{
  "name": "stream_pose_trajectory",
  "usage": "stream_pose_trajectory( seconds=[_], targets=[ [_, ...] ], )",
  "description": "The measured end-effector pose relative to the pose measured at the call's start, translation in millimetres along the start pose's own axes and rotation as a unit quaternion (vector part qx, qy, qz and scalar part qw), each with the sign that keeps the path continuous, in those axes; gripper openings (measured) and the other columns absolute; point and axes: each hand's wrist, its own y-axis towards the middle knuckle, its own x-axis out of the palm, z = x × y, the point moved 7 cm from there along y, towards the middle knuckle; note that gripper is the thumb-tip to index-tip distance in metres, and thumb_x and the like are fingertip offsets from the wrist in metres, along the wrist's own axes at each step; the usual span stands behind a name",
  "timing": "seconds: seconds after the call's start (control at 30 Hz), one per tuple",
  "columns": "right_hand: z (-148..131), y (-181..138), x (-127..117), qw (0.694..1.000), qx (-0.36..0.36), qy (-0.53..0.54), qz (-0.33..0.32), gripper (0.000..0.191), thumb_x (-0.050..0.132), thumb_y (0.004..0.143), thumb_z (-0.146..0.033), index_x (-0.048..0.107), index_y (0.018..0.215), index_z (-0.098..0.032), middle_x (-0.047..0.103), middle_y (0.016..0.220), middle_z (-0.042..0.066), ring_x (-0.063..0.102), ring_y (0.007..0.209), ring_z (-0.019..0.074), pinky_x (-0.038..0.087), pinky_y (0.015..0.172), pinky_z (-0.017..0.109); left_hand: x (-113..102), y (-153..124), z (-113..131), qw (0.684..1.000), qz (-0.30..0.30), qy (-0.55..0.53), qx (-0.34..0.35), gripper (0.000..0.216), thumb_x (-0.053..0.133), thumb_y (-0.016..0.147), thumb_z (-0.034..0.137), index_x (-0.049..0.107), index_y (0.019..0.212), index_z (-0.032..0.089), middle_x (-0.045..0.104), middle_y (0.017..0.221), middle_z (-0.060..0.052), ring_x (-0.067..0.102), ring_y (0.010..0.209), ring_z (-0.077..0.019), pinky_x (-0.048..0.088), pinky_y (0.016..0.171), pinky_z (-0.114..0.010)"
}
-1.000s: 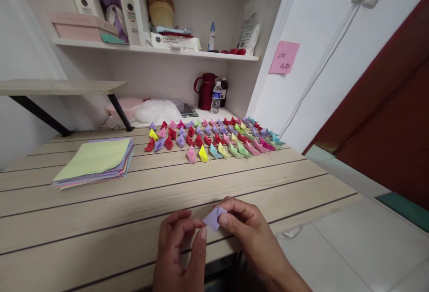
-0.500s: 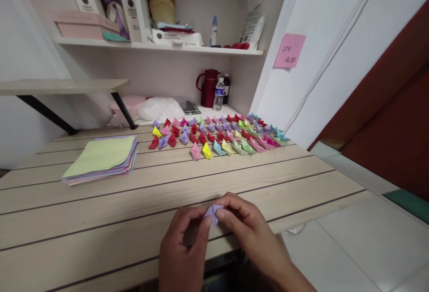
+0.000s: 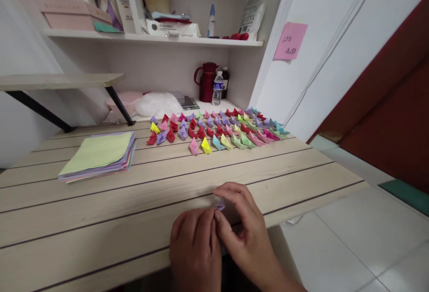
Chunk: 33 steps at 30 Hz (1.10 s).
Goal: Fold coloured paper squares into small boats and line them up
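A small piece of folded purple paper (image 3: 220, 205) is mostly hidden at my fingertips, above the near part of the table. My left hand (image 3: 196, 240) is closed on it, its back towards me and its fingers bent together. My right hand (image 3: 246, 227) curves around the paper's right side. Its thumb tip rests by the paper and the left fingertips, while the index and middle fingers stretch out beyond, apart from the thumb. Farther back stand several rows of small folded paper boats (image 3: 206, 146) in many colours.
A stack of square coloured paper (image 3: 97, 153) lies at the left of the slatted table (image 3: 150, 198). Behind it stands a raised shelf with black legs (image 3: 119, 104). A dark red jug (image 3: 207, 82) and a water bottle (image 3: 217, 88) stand at the back.
My left hand has turned over, its back now covering most of the purple paper. My right index finger has lifted away from the paper and straightened. The view has shifted slightly.
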Motion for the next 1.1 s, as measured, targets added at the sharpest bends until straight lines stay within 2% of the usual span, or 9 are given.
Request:
stream_pose_trajectory(
  seconds=[0.1, 0.17, 0.3, 0.43, 0.57, 0.7, 0.77, 0.83, 1.1],
  targets=[
    [-1.3, -0.7, -1.5, 1.0, -0.005, -0.007, 0.014, 0.044, 0.054, 0.085, -0.009, 0.056, 0.124, -0.029, 0.055, 0.12, 0.008, 0.054, 0.116, 0.0246, 0.048, 0.096, 0.037, 3.5, -1.5, -5.9, 0.999, -0.018, -0.026, -0.04, 0.016, 0.06, 0.087, 0.016, 0.069, 0.097, 0.024, 0.074, 0.083, -0.002, 0.068, 0.077, -0.0176, 0.048, 0.079, -0.031],
    [-0.8, -0.7, -3.1, 1.0, 0.001, 0.002, 0.015, 0.045, 0.055, 0.085, -0.01, 0.056, 0.125, -0.029, 0.055, 0.121, 0.007, 0.053, 0.117, 0.0242, 0.047, 0.097, 0.036, 7.2, -3.4, -13.9, 0.992, -0.039, -0.06, -0.1, 0.014, 0.06, 0.087, 0.019, 0.07, 0.096, 0.025, 0.073, 0.085, -0.001, 0.067, 0.079, -0.0179, 0.048, 0.078, -0.03],
    [2.3, 1.1, -5.2, 0.999, 0.025, 0.025, 0.01, 0.041, 0.057, 0.086, -0.013, 0.056, 0.124, -0.029, 0.055, 0.122, 0.007, 0.054, 0.117, 0.0241, 0.048, 0.096, 0.036, 14.7, -8.6, -31.2, 0.955, -0.076, -0.145, -0.249, 0.009, 0.065, 0.085, 0.032, 0.072, 0.089, 0.03, 0.072, 0.084, 0.0, 0.065, 0.08, -0.0198, 0.047, 0.076, -0.03],
    [6.0, 3.6, -4.2, 0.999, 0.045, 0.017, 0.014, 0.037, 0.056, 0.088, -0.015, 0.057, 0.122, -0.028, 0.059, 0.12, 0.007, 0.056, 0.114, 0.0243, 0.049, 0.093, 0.037, 19.0, -10.3, -38.1, 0.928, -0.088, -0.187, -0.31, 0.01, 0.069, 0.081, 0.038, 0.074, 0.083, 0.03, 0.072, 0.082, 0.0, 0.064, 0.078, -0.0208, 0.045, 0.073, -0.03],
    [6.7, 4.2, -1.9, 0.999, 0.044, 0.006, 0.015, 0.038, 0.053, 0.087, -0.012, 0.057, 0.122, -0.027, 0.064, 0.113, 0.006, 0.06, 0.107, 0.0227, 0.051, 0.09, 0.036, 18.8, -8.2, -35.2, 0.944, -0.089, -0.164, -0.273, 0.009, 0.067, 0.084, 0.036, 0.073, 0.086, 0.03, 0.072, 0.083, 0.001, 0.065, 0.077, -0.0196, 0.046, 0.073, -0.029],
    [3.9, 3.9, -1.3, 1.0, 0.018, -0.02, 0.014, 0.04, 0.052, 0.087, -0.01, 0.056, 0.123, -0.027, 0.065, 0.115, 0.006, 0.06, 0.11, 0.0231, 0.051, 0.091, 0.036, 8.3, 0.6, -18.2, 0.987, -0.051, -0.08, -0.126, 0.008, 0.064, 0.086, 0.024, 0.07, 0.092, 0.026, 0.071, 0.081, 0.001, 0.064, 0.076, -0.0176, 0.045, 0.077, -0.031],
    [2.1, 3.7, -0.6, 0.999, -0.001, -0.034, 0.011, 0.044, 0.051, 0.086, -0.007, 0.055, 0.125, -0.027, 0.064, 0.117, 0.006, 0.058, 0.112, 0.0231, 0.049, 0.094, 0.037, 5.0, 3.3, -8.1, 0.997, -0.039, -0.037, -0.047, 0.012, 0.062, 0.087, 0.02, 0.069, 0.095, 0.024, 0.072, 0.081, 0.0, 0.065, 0.075, -0.0171, 0.045, 0.081, -0.032],
    [1.7, 3.5, 0.4, 0.999, -0.012, -0.042, 0.01, 0.047, 0.051, 0.085, -0.005, 0.054, 0.126, -0.028, 0.064, 0.117, 0.005, 0.058, 0.112, 0.0224, 0.048, 0.095, 0.037, 3.7, 3.8, -2.6, 0.999, -0.031, -0.013, 0.0, 0.014, 0.06, 0.088, 0.017, 0.069, 0.099, 0.022, 0.073, 0.082, -0.001, 0.065, 0.076, -0.0172, 0.044, 0.084, -0.032],
    [5.4, 2.1, 3.4, 1.0, 0.024, 0.002, 0.007, 0.045, 0.047, 0.088, -0.006, 0.053, 0.127, -0.027, 0.067, 0.107, 0.004, 0.064, 0.097, 0.0181, 0.053, 0.084, 0.03, 4.9, 2.4, -2.2, 0.999, -0.042, -0.005, 0.01, 0.012, 0.059, 0.089, 0.019, 0.068, 0.097, 0.02, 0.073, 0.081, -0.001, 0.065, 0.076, -0.0171, 0.043, 0.085, -0.034]
  ],
)
